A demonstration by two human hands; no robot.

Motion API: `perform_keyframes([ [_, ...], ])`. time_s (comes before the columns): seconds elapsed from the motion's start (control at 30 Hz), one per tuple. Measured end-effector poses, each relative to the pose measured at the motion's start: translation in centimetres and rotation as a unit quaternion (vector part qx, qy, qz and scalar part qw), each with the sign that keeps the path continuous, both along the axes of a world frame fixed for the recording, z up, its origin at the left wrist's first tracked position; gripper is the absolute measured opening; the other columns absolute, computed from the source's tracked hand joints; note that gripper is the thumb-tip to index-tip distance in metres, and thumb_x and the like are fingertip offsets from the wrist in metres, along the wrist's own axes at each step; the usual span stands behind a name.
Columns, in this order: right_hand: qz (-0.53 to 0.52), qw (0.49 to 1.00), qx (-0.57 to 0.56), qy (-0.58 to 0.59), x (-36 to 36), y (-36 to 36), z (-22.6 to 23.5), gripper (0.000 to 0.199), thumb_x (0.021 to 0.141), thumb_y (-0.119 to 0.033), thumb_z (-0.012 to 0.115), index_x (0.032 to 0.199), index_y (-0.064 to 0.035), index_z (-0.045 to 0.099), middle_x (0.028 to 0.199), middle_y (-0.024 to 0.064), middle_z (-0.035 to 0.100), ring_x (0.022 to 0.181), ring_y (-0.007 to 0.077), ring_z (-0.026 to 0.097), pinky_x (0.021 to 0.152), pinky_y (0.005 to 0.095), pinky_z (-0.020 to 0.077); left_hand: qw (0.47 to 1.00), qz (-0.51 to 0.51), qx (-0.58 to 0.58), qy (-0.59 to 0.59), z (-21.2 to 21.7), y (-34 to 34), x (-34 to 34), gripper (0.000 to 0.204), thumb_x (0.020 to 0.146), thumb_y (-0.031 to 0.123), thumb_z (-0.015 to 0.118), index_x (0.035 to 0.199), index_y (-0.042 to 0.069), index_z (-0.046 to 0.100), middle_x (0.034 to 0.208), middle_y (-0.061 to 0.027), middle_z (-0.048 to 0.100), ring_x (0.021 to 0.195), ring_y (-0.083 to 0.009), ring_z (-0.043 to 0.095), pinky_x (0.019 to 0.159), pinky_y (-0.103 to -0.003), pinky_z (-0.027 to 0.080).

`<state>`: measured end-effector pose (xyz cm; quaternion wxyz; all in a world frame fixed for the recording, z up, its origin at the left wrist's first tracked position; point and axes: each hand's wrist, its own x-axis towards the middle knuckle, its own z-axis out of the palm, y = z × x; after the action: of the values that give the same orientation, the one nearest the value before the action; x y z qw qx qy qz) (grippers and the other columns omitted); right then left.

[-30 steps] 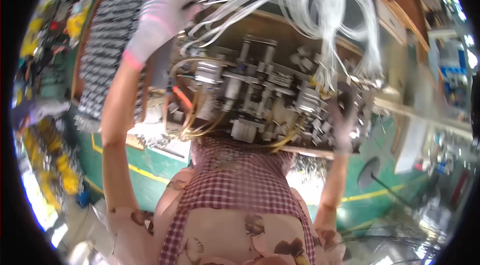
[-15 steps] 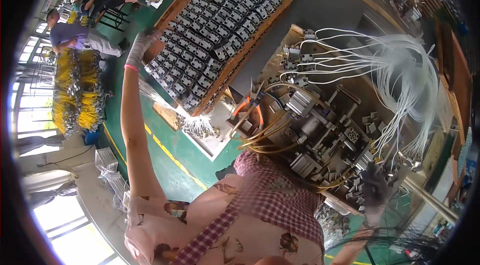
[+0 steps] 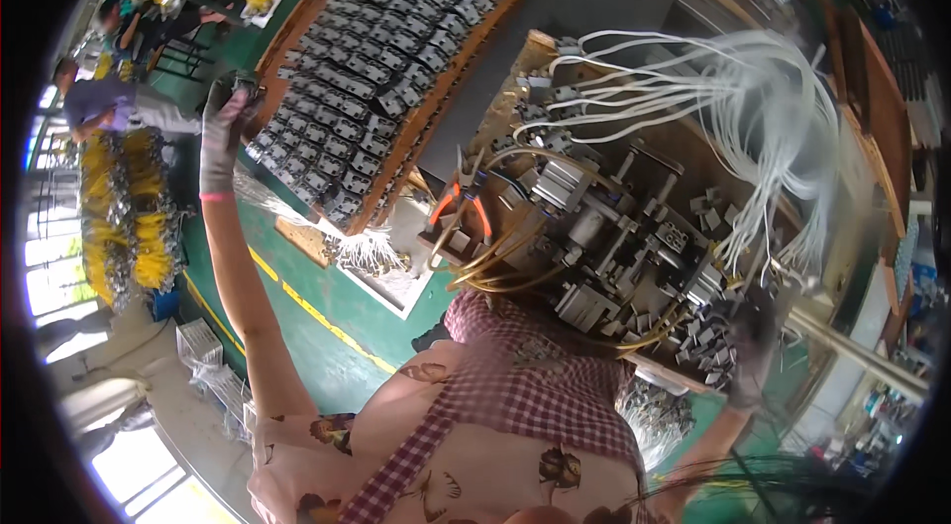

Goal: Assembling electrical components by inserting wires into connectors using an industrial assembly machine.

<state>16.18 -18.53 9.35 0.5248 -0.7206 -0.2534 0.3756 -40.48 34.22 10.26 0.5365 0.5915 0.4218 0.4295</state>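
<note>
This is a factory assembly workshop: a long wooden tray (image 3: 297,24) packed with rows of small grey metal parts (image 3: 381,58), a metal assembly machine (image 3: 604,227) fed by a bundle of white tubes (image 3: 753,98), a green painted floor (image 3: 297,326) with yellow lines, and yellow wire bundles (image 3: 109,227) where other people work.

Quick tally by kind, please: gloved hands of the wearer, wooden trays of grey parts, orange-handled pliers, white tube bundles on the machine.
Gloved hands: 2, left hand at the tray's corner, right hand by loose metal pieces
Wooden tray of grey parts: 1
Orange-handled pliers: 1
White tube bundle: 1
Total: 5
</note>
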Motion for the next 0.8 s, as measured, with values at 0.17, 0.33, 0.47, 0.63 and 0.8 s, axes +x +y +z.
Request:
perform_keyframes([
  [0.17, 0.087, 0.976, 0.163, 0.112, -8.0, 3.8, 0.7, 0.046, 0.074, 0.007, 0.071, 0.116, -0.0007, 0.053, 0.107, 0.0111, 0.064, 0.102, 0.0256, 0.064, 0.087, 0.0345, 0.0529, 0.972, -0.226, -0.039, -0.051, 1.2, -15.1, 20.5, 0.051, 0.080, 0.024, 0.079, 0.121, 0.007, 0.054, 0.116, -0.0048, 0.059, 0.097, -0.0143, 0.060, 0.081, -0.029, 0.052],
  [0.33, 0.072, 0.964, 0.099, -0.238, -8.3, 8.8, 1.3, 0.042, 0.072, 0.005, 0.074, 0.109, -0.0070, 0.059, 0.112, 0.0093, 0.059, 0.110, 0.0259, 0.055, 0.096, 0.0353, 0.0418, 0.878, -0.452, -0.049, 0.151, -4.3, -24.6, 30.7, 0.077, 0.065, 0.018, 0.088, 0.129, 0.009, 0.048, 0.119, -0.0048, 0.056, 0.113, -0.0181, 0.057, 0.082, -0.030, 0.051],
  [0.47, 0.071, 0.961, 0.111, -0.244, -8.0, 7.9, 0.1, 0.044, 0.069, -0.001, 0.079, 0.108, -0.0098, 0.061, 0.113, 0.0075, 0.056, 0.114, 0.0250, 0.051, 0.098, 0.0364, 0.0393, 0.841, -0.540, -0.029, 0.037, -5.2, -27.6, 34.3, 0.085, 0.070, 0.023, 0.083, 0.142, 0.012, 0.039, 0.136, -0.0069, 0.051, 0.120, -0.0234, 0.055, 0.094, -0.037, 0.048],
  [0.63, 0.070, 0.959, 0.116, -0.250, -7.8, 7.7, -1.6, 0.047, 0.064, -0.017, 0.082, 0.106, -0.0123, 0.064, 0.113, 0.0108, 0.055, 0.110, 0.0309, 0.050, 0.095, 0.0430, 0.0394, 0.847, -0.520, -0.027, 0.111, -4.0, -29.6, 35.3, 0.091, 0.071, 0.024, 0.082, 0.147, 0.011, 0.034, 0.132, -0.0127, 0.057, 0.116, -0.0284, 0.060, 0.095, -0.039, 0.050],
  [0.8, 0.094, 0.946, 0.139, -0.276, -8.2, 8.6, -1.5, 0.050, 0.064, -0.011, 0.086, 0.108, -0.0098, 0.061, 0.113, 0.0080, 0.053, 0.108, 0.0254, 0.050, 0.095, 0.0382, 0.0406, 0.868, -0.468, 0.130, 0.104, -5.5, -30.1, 33.7, 0.084, 0.070, 0.024, 0.083, 0.141, 0.007, 0.042, 0.122, -0.0128, 0.062, 0.105, -0.0272, 0.065, 0.088, -0.037, 0.053],
])
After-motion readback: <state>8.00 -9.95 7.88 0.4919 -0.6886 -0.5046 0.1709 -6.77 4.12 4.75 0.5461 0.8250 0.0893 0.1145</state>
